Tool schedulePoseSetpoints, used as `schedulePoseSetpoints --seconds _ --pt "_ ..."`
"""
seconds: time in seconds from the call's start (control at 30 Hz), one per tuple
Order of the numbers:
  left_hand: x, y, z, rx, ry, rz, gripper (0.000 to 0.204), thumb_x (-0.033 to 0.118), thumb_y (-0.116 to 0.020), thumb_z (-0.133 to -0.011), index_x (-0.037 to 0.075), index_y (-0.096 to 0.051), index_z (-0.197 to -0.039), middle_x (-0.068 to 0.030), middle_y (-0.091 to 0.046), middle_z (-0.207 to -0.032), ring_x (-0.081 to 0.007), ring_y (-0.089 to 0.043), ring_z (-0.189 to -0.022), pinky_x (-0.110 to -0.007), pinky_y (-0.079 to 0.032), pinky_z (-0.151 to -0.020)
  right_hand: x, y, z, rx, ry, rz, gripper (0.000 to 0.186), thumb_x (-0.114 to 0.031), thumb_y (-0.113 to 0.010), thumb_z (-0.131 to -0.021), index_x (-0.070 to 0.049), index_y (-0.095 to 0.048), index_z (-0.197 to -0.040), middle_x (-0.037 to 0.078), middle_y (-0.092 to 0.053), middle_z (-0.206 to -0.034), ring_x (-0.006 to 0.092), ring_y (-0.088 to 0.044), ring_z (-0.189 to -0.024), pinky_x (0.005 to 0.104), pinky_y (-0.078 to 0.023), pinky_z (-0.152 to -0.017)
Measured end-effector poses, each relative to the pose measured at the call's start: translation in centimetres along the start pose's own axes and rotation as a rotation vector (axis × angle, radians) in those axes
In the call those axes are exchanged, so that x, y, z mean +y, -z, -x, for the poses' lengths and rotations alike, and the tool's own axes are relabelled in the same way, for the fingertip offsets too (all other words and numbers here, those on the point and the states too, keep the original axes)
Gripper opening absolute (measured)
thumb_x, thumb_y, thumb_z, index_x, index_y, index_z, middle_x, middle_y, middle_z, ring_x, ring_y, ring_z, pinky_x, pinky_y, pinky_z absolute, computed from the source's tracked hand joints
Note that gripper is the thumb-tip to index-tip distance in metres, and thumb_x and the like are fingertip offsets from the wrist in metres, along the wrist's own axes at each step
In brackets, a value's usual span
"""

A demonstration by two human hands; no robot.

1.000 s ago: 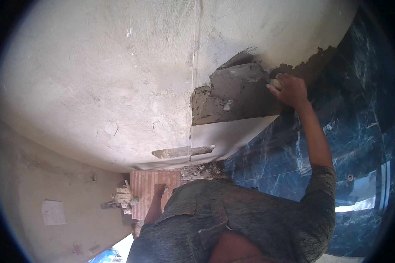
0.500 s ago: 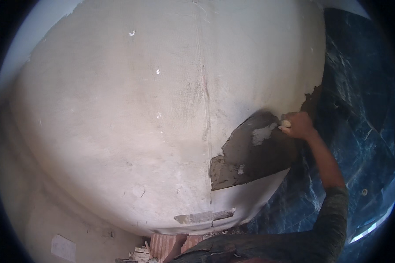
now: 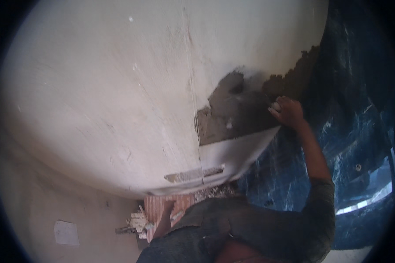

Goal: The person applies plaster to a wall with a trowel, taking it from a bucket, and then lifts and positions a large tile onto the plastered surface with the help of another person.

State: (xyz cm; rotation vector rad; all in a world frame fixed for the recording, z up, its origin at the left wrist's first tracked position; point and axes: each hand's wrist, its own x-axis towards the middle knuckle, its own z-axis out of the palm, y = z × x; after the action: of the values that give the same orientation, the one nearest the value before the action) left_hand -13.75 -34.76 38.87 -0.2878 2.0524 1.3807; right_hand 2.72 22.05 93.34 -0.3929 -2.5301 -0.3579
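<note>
Deep blue, white-veined — on wall tiles (image 3: 351, 109)
Grey-brown on the mortar patch (image 3: 250, 119) — pale beige on the plastered wall (image 3: 96, 87)

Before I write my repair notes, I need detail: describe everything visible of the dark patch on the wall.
The dark patch is grey-brown, uneven in tone, like damp mortar on the pale wall. Its upper edge is ragged, the lower nearly straight. Its left end meets an upright line. It bears a small white spot. Rougher, darker material rises at right toward the blue marbled surface. The right hand, gripping a pale object, overlaps its right side; contact unclear.
</note>
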Motion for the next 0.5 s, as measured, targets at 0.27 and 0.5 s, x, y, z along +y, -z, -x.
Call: schedulePoseSetpoints --seconds 0.27,0.5 --pt "-0.4 -2.4 2.8 0.011 0.041 0.056 0.021 0.02 -0.068 -0.08 -0.001 -0.069 -0.08 -0.0067 -0.058 -0.06 -0.0161 -0.053 -0.049 -0.034 -0.042 -0.044 -2.2 -6.6 3.8 0.017 0.096 -0.141 0.039 -0.044 -0.073 -0.074 -0.009 -0.066 -0.09 0.01 -0.067 -0.085 0.0288 -0.066 -0.078 0.0404 -0.053 -0.07" --pt "-2.1 -1.7 2.7 -0.016 0.006 -0.06 0.021 0.017 -0.069 -0.079 -0.003 -0.07 -0.083 -0.0055 -0.057 -0.06 -0.0145 -0.053 -0.054 -0.033 -0.042 -0.05 -4.2 -11.2 5.1 0.143 0.152 -0.124 0.037 -0.042 -0.077 -0.07 -0.01 -0.063 -0.082 0.008 -0.063 -0.079 0.0267 -0.065 -0.074 0.0385 -0.053 -0.064"
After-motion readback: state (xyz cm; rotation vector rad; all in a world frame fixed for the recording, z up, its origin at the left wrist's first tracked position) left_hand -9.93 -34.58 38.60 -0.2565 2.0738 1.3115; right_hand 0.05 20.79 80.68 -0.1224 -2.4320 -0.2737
